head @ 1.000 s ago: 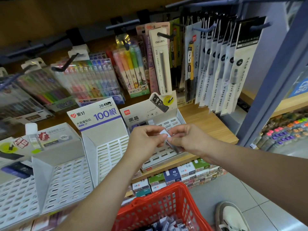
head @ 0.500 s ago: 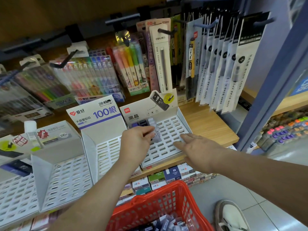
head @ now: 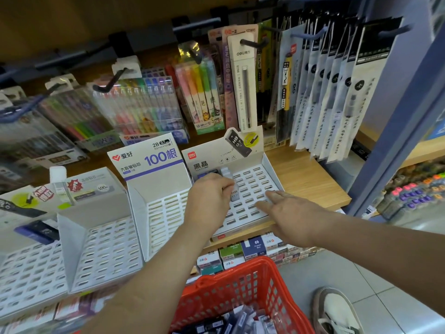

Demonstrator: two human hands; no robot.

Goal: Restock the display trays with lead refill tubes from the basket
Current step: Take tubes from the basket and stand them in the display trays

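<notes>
My left hand [head: 209, 198] is closed around a clear lead refill tube [head: 234, 194] marked HB 0.7 and holds it upright against the slotted white display tray [head: 255, 186] on the right. A few tubes stand in that tray's back-left corner [head: 216, 171]. My right hand [head: 286, 213] rests open, palm down, on the tray's front right part, holding nothing. The red basket [head: 231, 295] sits below at the bottom centre, with several refill tubes [head: 240, 320] lying in it.
Three more slotted white trays stand to the left: the "100" tray [head: 166, 213], a middle tray [head: 106, 251] and a far-left tray [head: 26, 273]. Pen packs hang on hooks [head: 320, 97] above the wooden shelf [head: 310, 179]. A shoe [head: 334, 309] is on the tiled floor.
Both hands were together holding a tube above the tray. They parted: the left carried the tube down to the tray's slots, the right lowered open onto the tray.
</notes>
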